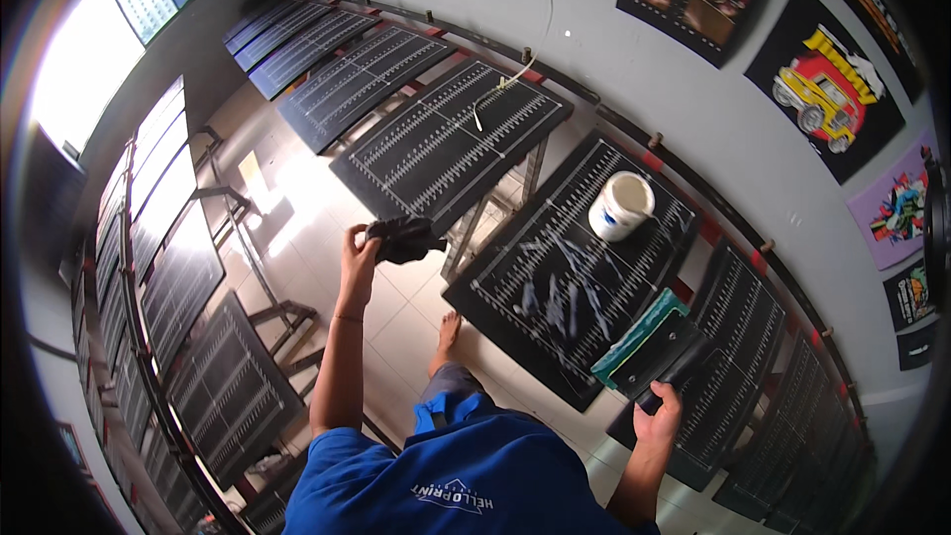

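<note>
My left hand (358, 256) is closed on a crumpled black cloth (404, 240), held in the air near the corner of a black printing board. In my right hand (658, 420) I grip a squeegee (662, 349) with a dark handle and a green blade edge. The squeegee is over the lower right side of a nearer black board (495, 272). On that board, a white bucket (621, 206) stands upright toward the wall side. Whitish smears (570, 297) streak the board's surface between the bucket and the squeegee. What the bucket holds cannot be made out.
More black boards with ruled white markings (451, 139) run in a row along the wall rail (654, 141). A white cord (479, 114) lies on one. Across the tiled floor (401, 322), another rack of boards (233, 386) stands at left. Printed pictures (827, 84) hang on the wall.
</note>
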`<state>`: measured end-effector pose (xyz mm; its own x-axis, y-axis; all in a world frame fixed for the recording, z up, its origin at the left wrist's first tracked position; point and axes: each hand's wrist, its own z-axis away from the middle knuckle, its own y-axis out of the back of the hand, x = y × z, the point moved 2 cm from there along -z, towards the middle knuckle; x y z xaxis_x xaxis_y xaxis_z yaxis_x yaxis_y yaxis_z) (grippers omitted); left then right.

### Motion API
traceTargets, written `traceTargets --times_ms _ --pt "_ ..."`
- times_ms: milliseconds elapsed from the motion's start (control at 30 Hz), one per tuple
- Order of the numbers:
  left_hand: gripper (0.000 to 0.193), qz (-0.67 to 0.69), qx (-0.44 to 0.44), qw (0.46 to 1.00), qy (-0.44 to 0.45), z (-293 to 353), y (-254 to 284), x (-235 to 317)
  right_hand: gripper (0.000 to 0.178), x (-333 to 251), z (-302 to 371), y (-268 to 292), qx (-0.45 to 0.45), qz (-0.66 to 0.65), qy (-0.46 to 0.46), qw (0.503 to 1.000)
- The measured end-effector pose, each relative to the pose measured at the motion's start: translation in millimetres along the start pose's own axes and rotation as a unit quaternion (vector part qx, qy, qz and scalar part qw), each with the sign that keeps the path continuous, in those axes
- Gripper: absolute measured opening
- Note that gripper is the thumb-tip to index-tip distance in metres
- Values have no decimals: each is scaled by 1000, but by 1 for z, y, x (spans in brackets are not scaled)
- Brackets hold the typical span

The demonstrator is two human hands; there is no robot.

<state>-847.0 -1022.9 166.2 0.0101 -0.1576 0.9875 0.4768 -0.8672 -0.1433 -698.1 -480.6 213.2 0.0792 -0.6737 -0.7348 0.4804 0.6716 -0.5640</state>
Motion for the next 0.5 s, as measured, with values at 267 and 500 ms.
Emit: traceTargets --times_ms 267,500 --pt "39 -735 8 657 -164 -230 -24 -7 58 95 -56 -172 41 -32 -15 999" --pt "42 -480 -192 849 -108 -405 -252 -38 64 102 -43 -228 185 -24 47 981"
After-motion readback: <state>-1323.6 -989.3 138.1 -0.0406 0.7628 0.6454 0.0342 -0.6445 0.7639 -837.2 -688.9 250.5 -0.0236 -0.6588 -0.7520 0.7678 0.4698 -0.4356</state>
